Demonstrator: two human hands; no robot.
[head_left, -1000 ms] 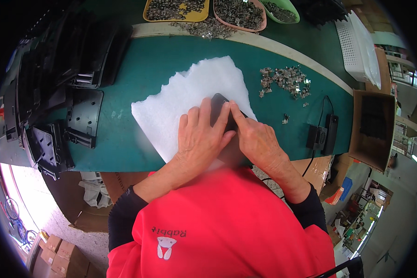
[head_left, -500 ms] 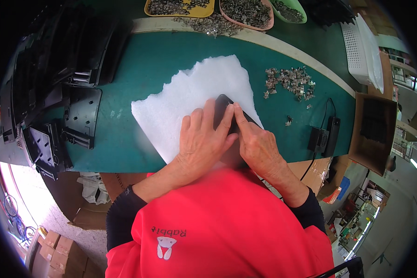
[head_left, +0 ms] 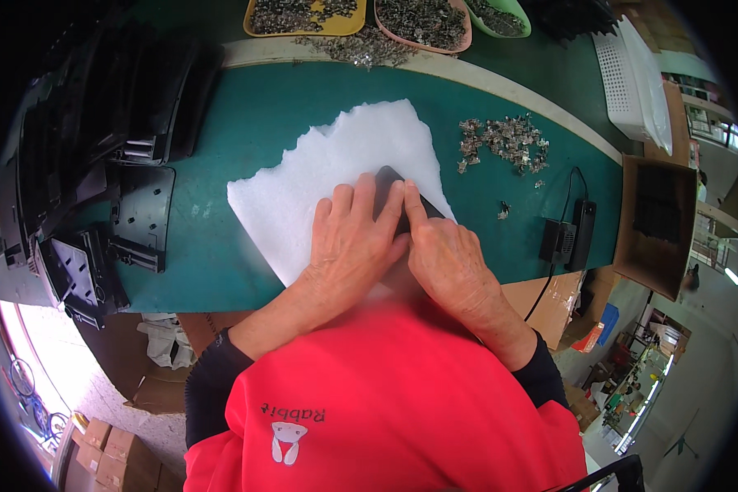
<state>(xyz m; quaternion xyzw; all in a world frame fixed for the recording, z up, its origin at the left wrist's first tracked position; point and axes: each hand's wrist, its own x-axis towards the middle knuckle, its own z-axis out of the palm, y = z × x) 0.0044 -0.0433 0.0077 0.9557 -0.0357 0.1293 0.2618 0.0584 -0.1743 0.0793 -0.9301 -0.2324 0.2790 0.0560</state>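
Observation:
A dark, flat part with a rounded corner (head_left: 388,175) lies on a white foam sheet (head_left: 291,184) with a torn far edge. My left hand (head_left: 354,234) rests over its left side, fingers on the part and thumb toward the right hand. From the right, my right hand (head_left: 449,258) grips the same part, its index finger pressed on the surface beside my left index fingertip. Both hands cover most of the part, so its near end and any small piece under the fingertips are hidden.
Small metal clips (head_left: 508,141) lie loose at right, near a black power adapter (head_left: 558,239). Black panels (head_left: 143,205) are stacked at left. Beyond the pale ledge stand yellow (head_left: 336,27), pink (head_left: 466,39) and green (head_left: 517,18) trays of metal pieces. A cardboard box (head_left: 654,279) stands at right.
The whole view has shifted slightly. Both hands keep nearly the same place on the dark part, with the right hand's knuckles a little more bent.

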